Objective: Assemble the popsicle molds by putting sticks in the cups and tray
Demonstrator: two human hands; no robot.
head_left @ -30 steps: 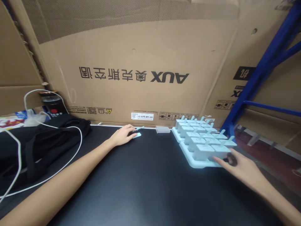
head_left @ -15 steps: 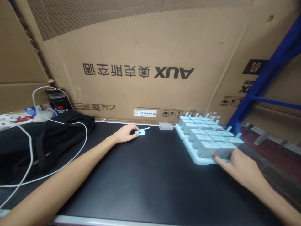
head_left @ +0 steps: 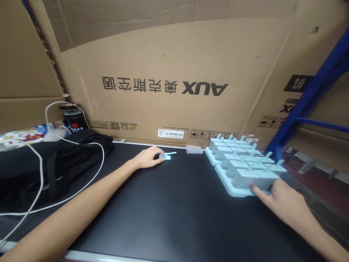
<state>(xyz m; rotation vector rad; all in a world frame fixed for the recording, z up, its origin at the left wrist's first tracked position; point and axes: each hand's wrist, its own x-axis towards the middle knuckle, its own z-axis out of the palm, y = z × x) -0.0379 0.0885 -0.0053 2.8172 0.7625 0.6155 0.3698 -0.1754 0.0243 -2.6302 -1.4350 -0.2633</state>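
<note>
My left hand [head_left: 148,158] reaches far across the black table [head_left: 174,207] and pinches a small light-blue popsicle stick with a flat lid [head_left: 167,156] that lies on the surface. My right hand [head_left: 280,200] rests at the near right corner of a light-blue popsicle mould tray [head_left: 231,187], the thumb against the tray's front edge and the other fingers behind the nearest mould. The tray holds several mould cups [head_left: 247,165] with sticks poking up.
A small grey block [head_left: 194,149] lies against the big AUX cardboard box [head_left: 174,83] at the back. A black bag [head_left: 51,160] with a white cable [head_left: 89,167] over it covers the left side, a dark bottle [head_left: 72,118] behind. Blue shelving [head_left: 308,102] stands right.
The view has drifted slightly, so everything sits a little further right. My left hand has closed on the blue stick piece; my right hand stays at the tray's near corner.
</note>
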